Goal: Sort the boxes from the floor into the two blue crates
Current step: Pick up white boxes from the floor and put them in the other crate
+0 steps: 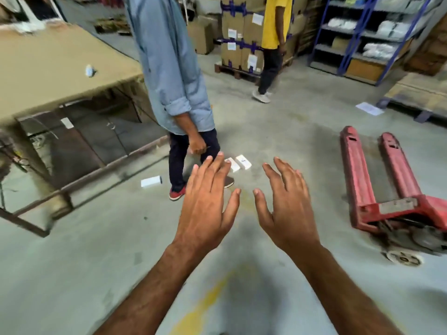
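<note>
A small white box (151, 182) lies alone on the concrete floor (72, 262) at left. The left hand (205, 201) and right hand (287, 206) reach forward side by side — fingers spread, holding nothing — with two more white boxes (238, 163) on the floor just beyond the fingertips. A red pallet jack (377, 184) stands at right.

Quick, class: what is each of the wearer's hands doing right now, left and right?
Left hand: open, fingers spread, holding nothing.
Right hand: open, fingers spread, holding nothing.
</note>
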`<move>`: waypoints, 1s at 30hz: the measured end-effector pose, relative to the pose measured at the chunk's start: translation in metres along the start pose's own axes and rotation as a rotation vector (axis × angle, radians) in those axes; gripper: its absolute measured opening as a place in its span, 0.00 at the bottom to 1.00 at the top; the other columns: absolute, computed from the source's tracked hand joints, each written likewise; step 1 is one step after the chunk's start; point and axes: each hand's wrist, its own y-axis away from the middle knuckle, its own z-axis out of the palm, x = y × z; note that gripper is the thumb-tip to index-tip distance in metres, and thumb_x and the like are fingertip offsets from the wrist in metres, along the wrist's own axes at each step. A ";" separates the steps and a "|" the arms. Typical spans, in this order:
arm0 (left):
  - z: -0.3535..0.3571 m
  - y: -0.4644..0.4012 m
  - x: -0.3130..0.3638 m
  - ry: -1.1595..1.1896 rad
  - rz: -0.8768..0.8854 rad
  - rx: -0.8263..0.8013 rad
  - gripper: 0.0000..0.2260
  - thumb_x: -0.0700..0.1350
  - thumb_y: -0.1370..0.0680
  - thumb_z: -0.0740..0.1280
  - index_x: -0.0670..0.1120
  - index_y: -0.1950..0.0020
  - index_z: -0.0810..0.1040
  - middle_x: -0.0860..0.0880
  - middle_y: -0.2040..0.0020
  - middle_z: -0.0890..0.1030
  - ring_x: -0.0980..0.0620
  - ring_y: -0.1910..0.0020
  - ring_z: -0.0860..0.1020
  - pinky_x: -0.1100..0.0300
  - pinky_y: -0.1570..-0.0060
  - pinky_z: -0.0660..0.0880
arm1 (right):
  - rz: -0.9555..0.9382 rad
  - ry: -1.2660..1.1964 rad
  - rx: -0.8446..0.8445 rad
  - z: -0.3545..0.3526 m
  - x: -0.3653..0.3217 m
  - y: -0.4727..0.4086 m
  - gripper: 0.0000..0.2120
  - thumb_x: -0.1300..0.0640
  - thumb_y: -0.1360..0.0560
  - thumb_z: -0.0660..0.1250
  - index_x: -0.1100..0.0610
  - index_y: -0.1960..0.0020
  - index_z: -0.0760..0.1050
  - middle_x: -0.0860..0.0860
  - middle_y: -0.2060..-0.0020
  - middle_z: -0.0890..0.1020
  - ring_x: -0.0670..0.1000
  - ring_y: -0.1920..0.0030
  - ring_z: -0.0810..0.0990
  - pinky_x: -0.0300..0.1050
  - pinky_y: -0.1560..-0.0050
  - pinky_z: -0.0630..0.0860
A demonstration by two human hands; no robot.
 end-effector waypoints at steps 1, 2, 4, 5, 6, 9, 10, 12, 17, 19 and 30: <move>-0.004 0.002 -0.007 -0.010 -0.019 0.000 0.26 0.51 0.17 0.64 0.43 0.21 0.67 0.48 0.19 0.64 0.48 0.19 0.59 0.44 0.20 0.54 | -0.021 -0.015 -0.001 0.006 -0.007 -0.002 0.26 0.52 0.20 0.65 0.58 0.23 0.69 0.57 0.24 0.69 0.57 0.23 0.65 0.58 0.21 0.59; -0.007 0.004 -0.012 -0.020 -0.038 -0.003 0.26 0.51 0.17 0.64 0.43 0.21 0.66 0.48 0.19 0.63 0.48 0.19 0.59 0.44 0.20 0.55 | -0.038 -0.025 -0.004 0.010 -0.012 -0.004 0.27 0.52 0.20 0.64 0.58 0.23 0.69 0.57 0.24 0.69 0.56 0.22 0.65 0.58 0.21 0.59; -0.013 0.007 -0.022 -0.036 -0.071 0.001 0.26 0.52 0.17 0.64 0.43 0.21 0.66 0.48 0.19 0.63 0.49 0.19 0.58 0.43 0.21 0.54 | -0.067 -0.038 -0.021 0.020 -0.021 -0.008 0.27 0.52 0.20 0.63 0.59 0.23 0.69 0.57 0.24 0.69 0.56 0.22 0.65 0.57 0.21 0.58; -0.014 0.009 -0.027 -0.044 -0.083 0.008 0.26 0.52 0.17 0.63 0.43 0.21 0.66 0.47 0.19 0.63 0.48 0.19 0.58 0.44 0.20 0.54 | -0.078 -0.041 -0.036 0.025 -0.025 -0.011 0.27 0.51 0.20 0.63 0.59 0.24 0.69 0.57 0.24 0.69 0.57 0.22 0.65 0.57 0.21 0.58; -0.015 0.010 -0.030 -0.053 -0.097 0.013 0.26 0.52 0.17 0.62 0.43 0.21 0.66 0.47 0.19 0.64 0.48 0.19 0.58 0.44 0.20 0.53 | -0.085 -0.044 -0.053 0.029 -0.027 -0.013 0.27 0.51 0.20 0.63 0.59 0.24 0.69 0.57 0.24 0.69 0.57 0.22 0.65 0.57 0.21 0.58; -0.015 0.010 -0.040 -0.092 -0.145 0.024 0.27 0.54 0.17 0.60 0.45 0.20 0.65 0.48 0.19 0.63 0.49 0.18 0.57 0.46 0.19 0.51 | -0.108 -0.058 -0.101 0.043 -0.032 -0.023 0.26 0.51 0.19 0.63 0.59 0.24 0.70 0.58 0.24 0.70 0.57 0.22 0.65 0.58 0.22 0.60; -0.014 0.010 -0.045 -0.104 -0.159 0.024 0.27 0.54 0.17 0.60 0.45 0.19 0.64 0.48 0.18 0.62 0.49 0.18 0.57 0.46 0.19 0.51 | -0.116 -0.068 -0.115 0.049 -0.033 -0.027 0.26 0.51 0.19 0.63 0.59 0.24 0.70 0.58 0.24 0.70 0.57 0.22 0.66 0.59 0.22 0.60; -0.011 0.006 -0.053 -0.130 -0.177 0.024 0.27 0.53 0.17 0.61 0.45 0.19 0.63 0.48 0.18 0.62 0.49 0.18 0.57 0.45 0.20 0.52 | -0.128 -0.091 -0.129 0.058 -0.034 -0.036 0.25 0.51 0.19 0.63 0.60 0.24 0.70 0.58 0.23 0.69 0.57 0.22 0.66 0.59 0.23 0.61; 0.008 -0.017 -0.076 -0.196 -0.203 -0.014 0.27 0.54 0.16 0.61 0.45 0.19 0.63 0.48 0.18 0.60 0.48 0.18 0.57 0.45 0.19 0.52 | -0.141 -0.142 -0.130 0.081 -0.021 -0.066 0.25 0.51 0.18 0.62 0.60 0.23 0.69 0.58 0.24 0.69 0.57 0.21 0.64 0.61 0.25 0.62; 0.022 -0.032 -0.083 -0.208 -0.201 -0.038 0.27 0.54 0.16 0.61 0.45 0.19 0.62 0.48 0.17 0.60 0.48 0.18 0.56 0.44 0.19 0.52 | -0.133 -0.142 -0.118 0.090 -0.007 -0.079 0.25 0.52 0.18 0.63 0.60 0.24 0.70 0.58 0.24 0.70 0.57 0.22 0.65 0.61 0.24 0.61; 0.107 -0.114 -0.086 -0.215 -0.189 -0.194 0.29 0.56 0.16 0.59 0.43 0.19 0.61 0.46 0.17 0.57 0.46 0.18 0.55 0.44 0.20 0.55 | 0.065 -0.055 -0.243 0.127 0.095 -0.151 0.27 0.47 0.18 0.62 0.59 0.23 0.68 0.58 0.23 0.67 0.59 0.22 0.65 0.58 0.21 0.59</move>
